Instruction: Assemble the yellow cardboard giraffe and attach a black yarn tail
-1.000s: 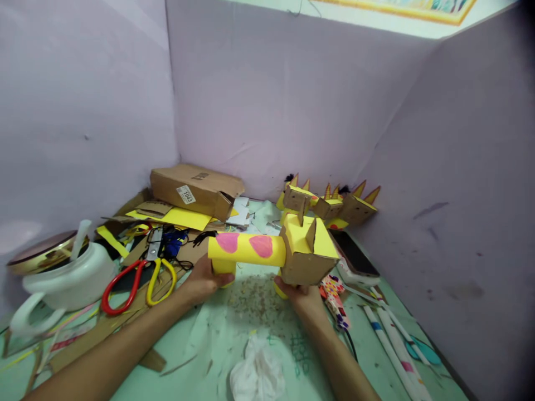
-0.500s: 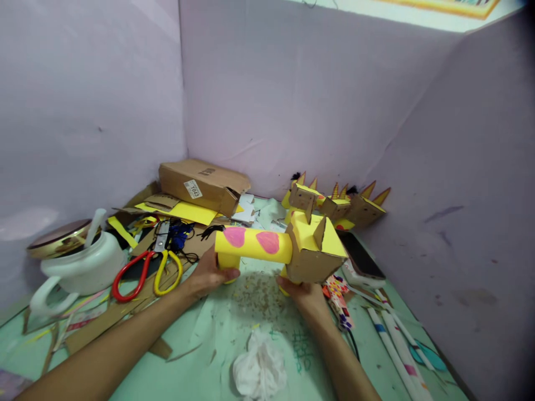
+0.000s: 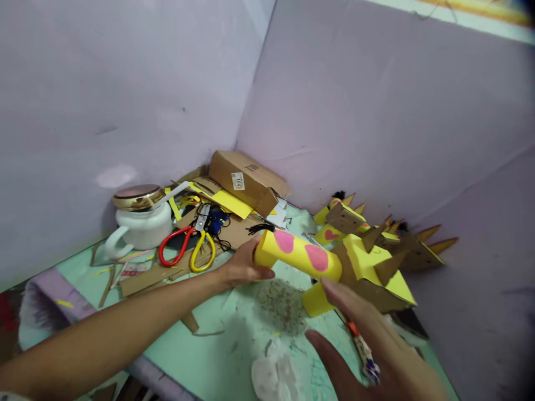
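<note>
A toy animal [image 3: 298, 257] made of yellow paper tubes, with pink spots, a black string tail and a boxy cardboard head, is held above the table. My left hand [image 3: 249, 266] is closed round its rear end, where the back leg is mostly hidden. In front of the toy, my right hand [image 3: 368, 340] is off it, thumb and fingers apart, slightly blurred. One front leg [image 3: 316, 301] hangs below the body. Beneath lies a scatter of small brown scraps [image 3: 280, 306] on the green tabletop.
Scissors with red and yellow handles [image 3: 203, 245], a white pot [image 3: 144, 225] and cardboard scraps lie left. A cardboard box [image 3: 246, 181] stands at the back. Similar toy animals [image 3: 346, 217] line the right wall. Crumpled white tissue [image 3: 276, 373] is in front.
My right hand has let go of the front leg and drawn back towards me, opening. My left hand keeps its hold. The view has turned left and tilted.
</note>
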Motion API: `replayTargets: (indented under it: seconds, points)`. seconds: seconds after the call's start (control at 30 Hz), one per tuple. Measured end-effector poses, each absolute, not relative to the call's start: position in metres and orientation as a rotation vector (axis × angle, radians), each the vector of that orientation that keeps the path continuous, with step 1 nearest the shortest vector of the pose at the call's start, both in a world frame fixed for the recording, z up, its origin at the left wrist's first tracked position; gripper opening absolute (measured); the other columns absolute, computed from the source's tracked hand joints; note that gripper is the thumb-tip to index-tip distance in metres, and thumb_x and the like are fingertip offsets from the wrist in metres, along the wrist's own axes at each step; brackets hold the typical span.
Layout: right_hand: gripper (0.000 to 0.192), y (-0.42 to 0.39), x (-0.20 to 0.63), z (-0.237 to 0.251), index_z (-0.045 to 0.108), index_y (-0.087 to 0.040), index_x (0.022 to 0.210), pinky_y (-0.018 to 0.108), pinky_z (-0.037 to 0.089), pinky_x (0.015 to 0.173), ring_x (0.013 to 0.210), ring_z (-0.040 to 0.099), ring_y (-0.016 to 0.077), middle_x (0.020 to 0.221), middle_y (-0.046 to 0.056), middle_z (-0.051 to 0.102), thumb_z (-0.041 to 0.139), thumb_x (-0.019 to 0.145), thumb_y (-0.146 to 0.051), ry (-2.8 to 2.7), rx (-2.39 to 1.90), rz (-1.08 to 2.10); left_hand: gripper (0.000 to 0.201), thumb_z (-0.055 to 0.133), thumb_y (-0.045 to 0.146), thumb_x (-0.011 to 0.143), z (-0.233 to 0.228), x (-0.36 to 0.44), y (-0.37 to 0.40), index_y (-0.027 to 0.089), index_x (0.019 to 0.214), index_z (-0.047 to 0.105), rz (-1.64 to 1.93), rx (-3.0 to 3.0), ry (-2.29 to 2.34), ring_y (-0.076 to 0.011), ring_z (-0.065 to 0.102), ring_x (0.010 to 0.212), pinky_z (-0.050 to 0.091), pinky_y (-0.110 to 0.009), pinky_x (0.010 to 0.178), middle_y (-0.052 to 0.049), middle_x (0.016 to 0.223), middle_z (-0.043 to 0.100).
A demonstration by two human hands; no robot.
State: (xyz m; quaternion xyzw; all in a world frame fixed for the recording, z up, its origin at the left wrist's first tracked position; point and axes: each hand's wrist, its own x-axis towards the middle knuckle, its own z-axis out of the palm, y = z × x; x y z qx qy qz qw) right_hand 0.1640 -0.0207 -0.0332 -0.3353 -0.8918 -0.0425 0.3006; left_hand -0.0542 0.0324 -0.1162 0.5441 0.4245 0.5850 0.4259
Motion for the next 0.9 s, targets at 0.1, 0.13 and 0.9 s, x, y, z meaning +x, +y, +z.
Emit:
replayTargets:
  seconds: [0.1, 0.13, 0.9]
  points:
    - [0.063, 0.008, 0.124, -0.010, 0.036, -0.016, 0.131, 0.044, 0.045, 0.092, 0.118, 0.048, 0.0293, 0.128, 0.015, 0.051, 0.058, 0.072, -0.021, -2.395, -0.916, -0.178, 0.062, 0.077, 0.023, 0.052, -0.116, -0.056, 0.034, 0.014, 0.107, 0.051, 1.483, 1.390, 1.008, -0.0180, 0.053, 0.079, 0.044, -0.029, 0.068, -0.004, 0.092, 0.060]
    - [0.070, 0.018, 0.113, -0.007, 0.034, -0.014, 0.132, 0.045, 0.043, 0.094, 0.119, 0.046, 0.0306, 0.129, 0.017, 0.049, 0.062, 0.069, -0.020, -2.424, -0.960, -0.171, 0.063, 0.078, 0.024, 0.051, -0.115, -0.056, 0.035, 0.014, 0.107, 0.051, 1.488, 1.399, 0.993, -0.0182, 0.053, 0.080, 0.044, -0.029, 0.069, -0.004, 0.093, 0.060]
    - [0.078, 0.057, 0.078, -0.022, 0.033, -0.004, 0.131, 0.045, 0.042, 0.077, 0.094, 0.057, 0.0363, 0.097, 0.020, 0.063, 0.066, 0.061, -0.015, -2.582, -1.351, -0.311, 0.064, 0.077, 0.023, 0.049, -0.124, -0.052, 0.040, 0.016, 0.109, 0.055, 1.394, 1.500, 1.280, -0.0268, 0.058, 0.090, 0.045, -0.035, 0.077, -0.006, 0.101, 0.065]
